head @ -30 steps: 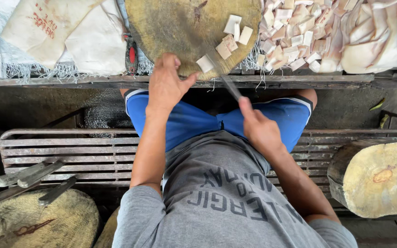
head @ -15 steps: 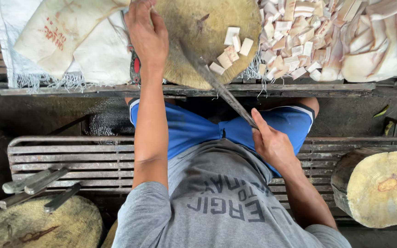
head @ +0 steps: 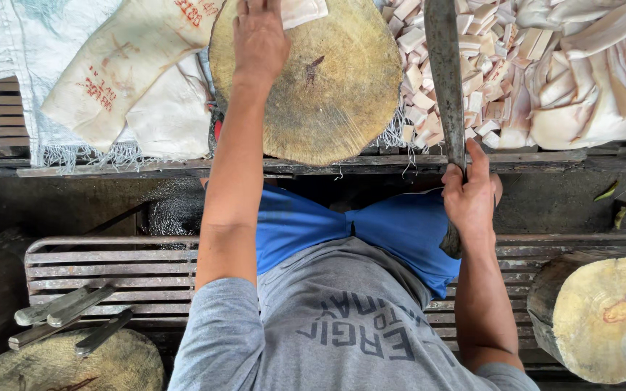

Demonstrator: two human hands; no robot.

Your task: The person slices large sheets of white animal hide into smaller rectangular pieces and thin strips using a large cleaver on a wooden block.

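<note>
Since the earlier frame, cut pieces are lying swept right into the heap [head: 472,80]; the left hand [head: 259,36] is pressing a pale slab [head: 302,10] onto the far chopping block [head: 313,80], the right hand [head: 469,192] gripping the cleaver [head: 445,72]. A slip risks fingers. Block is resting on a rough wooden counter [head: 110,168].

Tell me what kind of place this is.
Probably a market stall or butcher's work area: a round wooden chopping block, a long knife in the right hand, and a heap of pale cut pieces that look like meat fat.
</note>
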